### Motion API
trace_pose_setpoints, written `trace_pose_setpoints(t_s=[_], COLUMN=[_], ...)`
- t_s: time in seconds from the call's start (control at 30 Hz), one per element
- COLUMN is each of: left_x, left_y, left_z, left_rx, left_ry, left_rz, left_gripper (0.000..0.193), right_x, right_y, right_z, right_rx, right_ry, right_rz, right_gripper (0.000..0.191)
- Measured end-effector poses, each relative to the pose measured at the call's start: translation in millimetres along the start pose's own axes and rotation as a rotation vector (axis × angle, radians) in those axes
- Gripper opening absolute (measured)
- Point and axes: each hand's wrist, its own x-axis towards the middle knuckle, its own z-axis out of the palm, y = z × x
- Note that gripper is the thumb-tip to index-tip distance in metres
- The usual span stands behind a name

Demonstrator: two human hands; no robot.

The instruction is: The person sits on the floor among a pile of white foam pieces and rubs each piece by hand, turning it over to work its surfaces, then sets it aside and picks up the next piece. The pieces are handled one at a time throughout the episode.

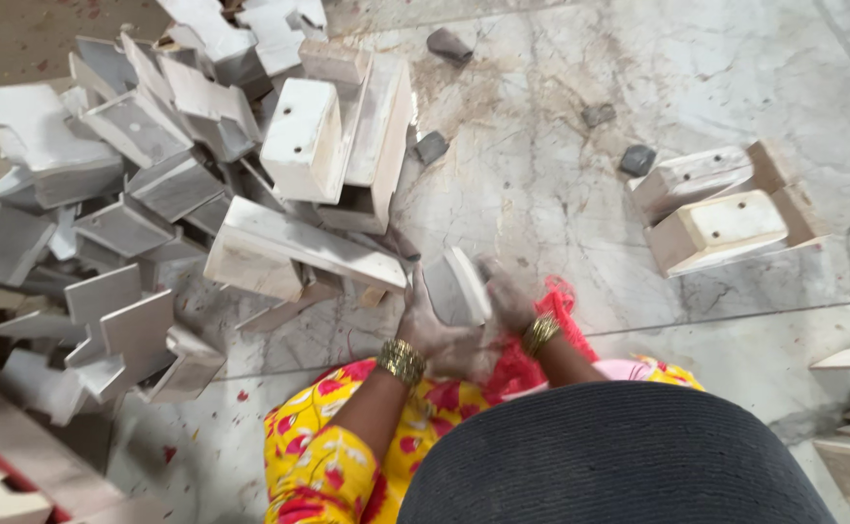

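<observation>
Dust coats both hands, which together grasp a small white-painted wooden block (454, 284) held just above the pale marble floor (561, 184). On one side the left hand (432, 330) cups the block from below and behind, while the right hand (507, 299) presses against its other face; each wrist wears a gold bangle (402, 360). Just beyond the left hand lies a big heap of similar white wooden blocks and angled pieces (173, 175). Farther right, well apart, two stacked white wooden blocks with drilled holes (721, 209) rest on the floor. Several small dark grey lumps (637, 159) are scattered between the heap and that pair.
</observation>
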Motion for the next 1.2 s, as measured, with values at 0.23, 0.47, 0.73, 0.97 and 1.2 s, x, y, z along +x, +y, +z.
trace_pose_setpoints(t_s=[0.23, 0.47, 0.73, 0.97, 1.2], left_x=[9.2, 6.7, 3.5, -4.2, -6.1], left_y=[-32.8, -37.6, -38.6, -41.4, -16.1], left_z=[7.4, 14.6, 8.9, 16.1, 5.9], left_rx=[0.158, 0.334, 0.127, 0.256, 0.162], left_ry=[0.066, 0.104, -0.031, 0.052, 0.03], left_rz=[0.076, 0.379, 0.106, 0.195, 0.132], left_gripper=[0.165, 0.161, 0.157, 0.154, 0.159], right_x=[-18.6, -10.5, -9.2, -20.8, -3.8], right_y=[-23.6, -12.4, -24.5, -7.9, 9.9], right_z=[16.3, 13.2, -1.6, 15.6, -19.1], right_rx=[-0.181, -0.457, -0.515, -0.478, -0.405], right_ry=[-0.048, -0.102, -0.098, -0.194, -0.104], right_rz=[-0.327, -0.272, 0.05, -0.208, 0.207], right_gripper=[0.072, 0.076, 0.078, 0.083, 0.084])
